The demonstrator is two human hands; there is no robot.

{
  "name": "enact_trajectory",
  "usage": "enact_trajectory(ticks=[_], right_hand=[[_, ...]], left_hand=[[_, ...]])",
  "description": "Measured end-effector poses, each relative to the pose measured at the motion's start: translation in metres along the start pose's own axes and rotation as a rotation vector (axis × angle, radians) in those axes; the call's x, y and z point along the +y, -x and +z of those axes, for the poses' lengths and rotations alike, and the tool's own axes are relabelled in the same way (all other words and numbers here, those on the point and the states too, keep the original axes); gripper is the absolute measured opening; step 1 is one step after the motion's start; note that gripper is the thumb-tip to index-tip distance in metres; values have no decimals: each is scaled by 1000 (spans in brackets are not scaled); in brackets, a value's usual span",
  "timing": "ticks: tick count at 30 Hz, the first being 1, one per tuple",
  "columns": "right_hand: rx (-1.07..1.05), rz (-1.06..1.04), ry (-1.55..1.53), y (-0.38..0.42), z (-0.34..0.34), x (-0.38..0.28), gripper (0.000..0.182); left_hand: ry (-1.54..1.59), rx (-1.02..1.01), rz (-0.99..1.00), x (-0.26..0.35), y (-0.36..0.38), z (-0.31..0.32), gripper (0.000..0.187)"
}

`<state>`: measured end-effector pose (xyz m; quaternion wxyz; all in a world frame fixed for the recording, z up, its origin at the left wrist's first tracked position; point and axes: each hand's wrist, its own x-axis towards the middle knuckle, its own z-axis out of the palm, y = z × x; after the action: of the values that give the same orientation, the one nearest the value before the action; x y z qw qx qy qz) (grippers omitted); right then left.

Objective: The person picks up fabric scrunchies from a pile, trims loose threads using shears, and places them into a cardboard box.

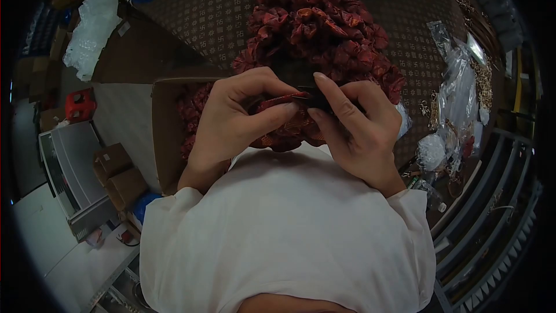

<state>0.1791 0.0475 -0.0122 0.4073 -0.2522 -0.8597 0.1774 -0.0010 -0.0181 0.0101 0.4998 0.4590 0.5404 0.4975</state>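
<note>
My left hand (240,117) pinches the edge of a dark red piece (277,102) between thumb and fingertips, in front of my chest. Close on its right, my right hand (359,124) is closed on a small black tool (315,99), whose thin tip touches the red piece. What kind of tool it is cannot be made out. Beyond both hands lies a big heap of dark red, flower-like pieces (324,29), and more of them hang below my fingers, partly hidden by the hands.
A cardboard box (165,133) holding more red pieces stands left of my left hand. Clear plastic bags (457,93) lie at the right on the patterned cloth (214,6). A metal rack (486,203) is at the lower right, a red stool (80,105) at the far left.
</note>
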Motion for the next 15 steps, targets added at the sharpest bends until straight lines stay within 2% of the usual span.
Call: enact_trajectory(ticks=[5, 11, 15], right_hand=[[-33, 6, -22, -2, -2, -1, 46], [-38, 15, -42, -1, -2, 0, 46], [-7, 14, 21, 0, 1, 0, 40]], left_hand=[[161, -28, -131, 4, 1, -2, 13], [139, -12, -141, 3, 1, -1, 12], [69, 3, -95, 5, 0, 2, 12]])
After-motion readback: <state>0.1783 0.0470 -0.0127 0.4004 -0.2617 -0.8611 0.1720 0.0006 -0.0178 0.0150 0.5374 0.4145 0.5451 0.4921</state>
